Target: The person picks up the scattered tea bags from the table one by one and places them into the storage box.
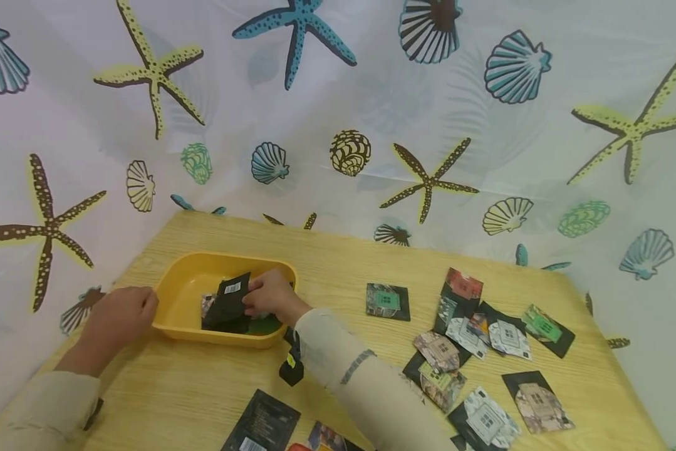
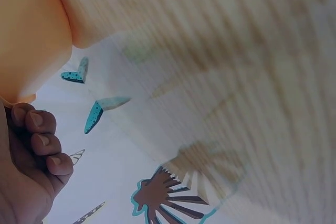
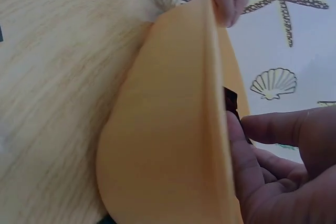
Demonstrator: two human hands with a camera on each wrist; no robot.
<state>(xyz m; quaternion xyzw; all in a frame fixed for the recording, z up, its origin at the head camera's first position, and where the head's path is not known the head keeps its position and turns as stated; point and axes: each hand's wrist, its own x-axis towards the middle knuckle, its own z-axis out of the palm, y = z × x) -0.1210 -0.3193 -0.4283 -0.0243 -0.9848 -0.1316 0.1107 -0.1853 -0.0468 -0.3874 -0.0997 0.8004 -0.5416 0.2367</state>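
Observation:
In the head view my right hand (image 1: 272,294) is inside the yellow plastic tub (image 1: 219,338), pinching a black packet (image 1: 227,304) with a white barcode label. Thumb and fingertips of the right hand (image 3: 278,166) meet on the packet's dark edge (image 3: 230,98) in the right wrist view, just past the tub wall. More packets lie under it, partly hidden. My left hand (image 1: 126,310) is at the tub's left end, gripping its rim. Curled fingers (image 2: 44,135) show right at the rim in the left wrist view; the thumb is hidden there.
Several black packets with printed labels lie scattered on the wooden table (image 1: 191,388) at right, such as one with a green label (image 1: 387,301). A dark packet (image 1: 261,423) lies near the front. A white cloth (image 1: 326,106) with shells and starfish hangs behind.

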